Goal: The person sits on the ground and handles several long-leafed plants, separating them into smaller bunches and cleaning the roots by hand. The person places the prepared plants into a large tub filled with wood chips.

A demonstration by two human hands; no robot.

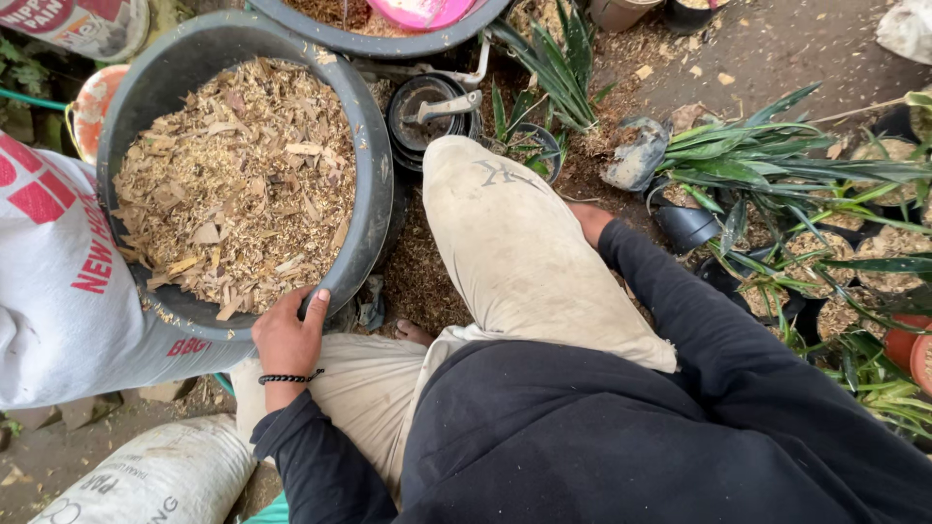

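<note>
While the left hand grips the near rim of the tub, the right hand reaches down past the knee.

Left of the tub lies a white sack; the tub itself is heaped with wood chips. On its rim the left fingers are curled together, thumb over the edge inside, a bead bracelet at the wrist. Just right of the tub sit stacked black pots. Further right, the right hand is mostly hidden behind the leg, so its fingers cannot be made out. Far right of the tub stand potted plants.
</note>
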